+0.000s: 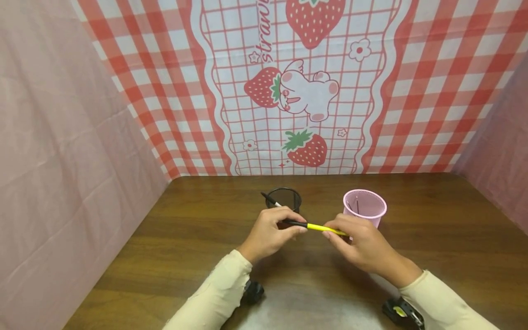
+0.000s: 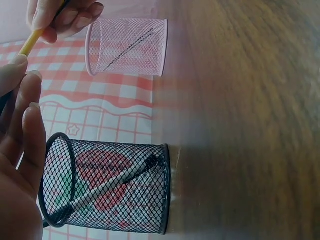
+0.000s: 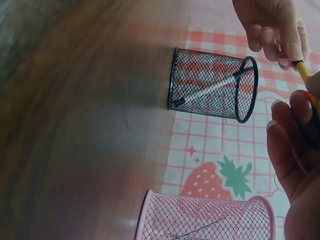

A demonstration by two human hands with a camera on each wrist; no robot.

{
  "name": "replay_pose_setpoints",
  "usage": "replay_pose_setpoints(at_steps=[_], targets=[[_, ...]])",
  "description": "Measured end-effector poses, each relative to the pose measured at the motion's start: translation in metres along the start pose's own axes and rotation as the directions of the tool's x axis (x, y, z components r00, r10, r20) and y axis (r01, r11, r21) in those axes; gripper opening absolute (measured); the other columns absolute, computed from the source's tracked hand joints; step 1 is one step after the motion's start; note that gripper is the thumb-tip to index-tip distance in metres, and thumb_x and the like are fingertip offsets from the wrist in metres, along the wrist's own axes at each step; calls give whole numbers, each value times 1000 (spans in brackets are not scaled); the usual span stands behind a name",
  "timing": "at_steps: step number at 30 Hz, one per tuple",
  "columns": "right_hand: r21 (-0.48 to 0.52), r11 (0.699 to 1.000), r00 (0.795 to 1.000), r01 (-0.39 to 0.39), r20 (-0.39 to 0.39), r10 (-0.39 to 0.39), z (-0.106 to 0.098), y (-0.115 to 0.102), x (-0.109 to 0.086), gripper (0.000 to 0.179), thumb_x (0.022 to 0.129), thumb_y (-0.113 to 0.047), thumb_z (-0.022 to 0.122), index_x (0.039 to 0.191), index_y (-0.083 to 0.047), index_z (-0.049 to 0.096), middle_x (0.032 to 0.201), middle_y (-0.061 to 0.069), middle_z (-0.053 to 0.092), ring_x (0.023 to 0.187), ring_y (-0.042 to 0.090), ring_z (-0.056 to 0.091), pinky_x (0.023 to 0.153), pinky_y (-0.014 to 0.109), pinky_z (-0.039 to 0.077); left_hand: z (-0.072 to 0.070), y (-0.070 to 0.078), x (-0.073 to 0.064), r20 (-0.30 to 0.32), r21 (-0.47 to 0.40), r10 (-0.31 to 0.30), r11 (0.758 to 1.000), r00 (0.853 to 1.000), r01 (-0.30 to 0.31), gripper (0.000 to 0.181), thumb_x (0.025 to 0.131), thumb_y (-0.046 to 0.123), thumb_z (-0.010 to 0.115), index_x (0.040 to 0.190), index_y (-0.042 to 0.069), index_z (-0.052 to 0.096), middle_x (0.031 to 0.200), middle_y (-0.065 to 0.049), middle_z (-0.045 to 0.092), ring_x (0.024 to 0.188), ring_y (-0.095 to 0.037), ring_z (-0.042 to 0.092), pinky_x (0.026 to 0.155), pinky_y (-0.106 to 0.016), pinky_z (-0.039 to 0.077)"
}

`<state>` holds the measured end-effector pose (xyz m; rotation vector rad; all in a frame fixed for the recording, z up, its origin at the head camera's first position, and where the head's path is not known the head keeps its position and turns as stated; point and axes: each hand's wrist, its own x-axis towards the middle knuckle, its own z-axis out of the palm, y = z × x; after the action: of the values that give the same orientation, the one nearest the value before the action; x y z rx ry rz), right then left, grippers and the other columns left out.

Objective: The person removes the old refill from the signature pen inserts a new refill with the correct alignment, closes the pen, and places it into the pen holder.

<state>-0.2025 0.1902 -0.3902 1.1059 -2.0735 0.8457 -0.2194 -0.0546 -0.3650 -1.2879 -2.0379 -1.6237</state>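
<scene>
Both hands hold one yellow-and-black pen (image 1: 316,227) level above the table, between two mesh cups. My left hand (image 1: 270,233) pinches its black end between thumb and fingers. My right hand (image 1: 365,243) pinches the yellow end the same way; that tip is partly hidden by the fingers. Behind the left hand stands a black mesh cup (image 2: 167,190), with a white-and-black pen (image 2: 102,190) leaning inside and its black end poking past the rim. Behind the right hand stands a pink mesh cup (image 1: 376,221) with thin dark sticks (image 1: 357,206) in it.
Both cups stand upright on the brown wooden table (image 1: 198,238). A red-and-white checked cloth (image 1: 173,91) with strawberries hangs at the table's back edge. Plain pink cloth (image 1: 74,160) hangs along the left side, and more on the right.
</scene>
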Motion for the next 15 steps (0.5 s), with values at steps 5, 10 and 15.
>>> replay_pose_setpoints(at_steps=[5, 10, 15], targets=[[9, 999, 999, 37, -29, -37, 1, 2, 1, 21, 78, 0, 77, 95, -11, 73, 79, -14, 56, 65, -2, 46, 55, 13, 39, 0, -5, -1, -37, 41, 15, 999, 999, -14, 16, 79, -8, 80, 94, -9, 74, 78, -15, 69, 57, -32, 66, 52, -28, 57], [26, 997, 996, 66, -56, -65, 1, 3, 1, 22, 77, 0, 78, 96, -10, 73, 80, -14, 57, 65, -1, 47, 56, 11, 38, 2, -24, -4, -45, 19, -29, 999, 999, 30, 16, 80, -4, 81, 95, -5, 75, 78, -13, 71, 56, -30, 66, 51, -28, 56], [41, 998, 997, 52, -57, -50, 1, 2, 1, 27, 75, 3, 79, 97, -12, 73, 80, -13, 59, 65, 0, 49, 53, 15, 40, 1, -37, -7, -33, 2, -56, 998, 998, 56, 15, 83, 6, 82, 97, 1, 77, 78, -5, 71, 55, -21, 66, 51, -29, 56]])
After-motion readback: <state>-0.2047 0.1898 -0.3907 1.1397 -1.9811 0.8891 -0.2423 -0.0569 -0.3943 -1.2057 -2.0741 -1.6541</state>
